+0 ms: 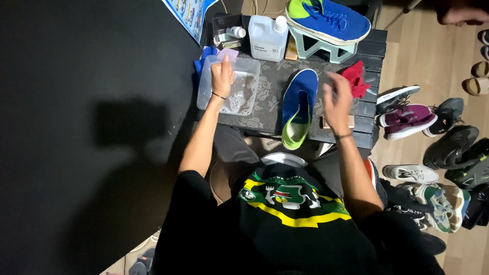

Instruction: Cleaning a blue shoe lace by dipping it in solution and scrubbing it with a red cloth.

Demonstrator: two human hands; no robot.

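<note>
Hovering over clear plastic tub (243,94) w/ left hand (222,76), fingers bunched round what looks like a small pale cloth or sponge, can't tell exactly what. Tub right under that hand, wet inside, sitting near table edge (265,130) on the body side; could tip or slosh toward lap if pressed down on near rim. Blue cloth (202,56) just beyond tub, white jug (267,38) farther out & to the right. Right hand (337,99) blurred, fingers spread, holding nothing visible. Blue shoe w/ green heel (298,109) just left of right hand, heel overhanging table edge, might slide off w/ a careless knock. Small wooden brush (336,122) under right wrist, red rag (355,79) just beyond fingertips. Second blue shoe (328,20) on pale green stand (321,48) farther out, could topple if bumped. Drips onto shoes on the floor (433,127) off to the right likely if wet cloth gets swung across.
</note>
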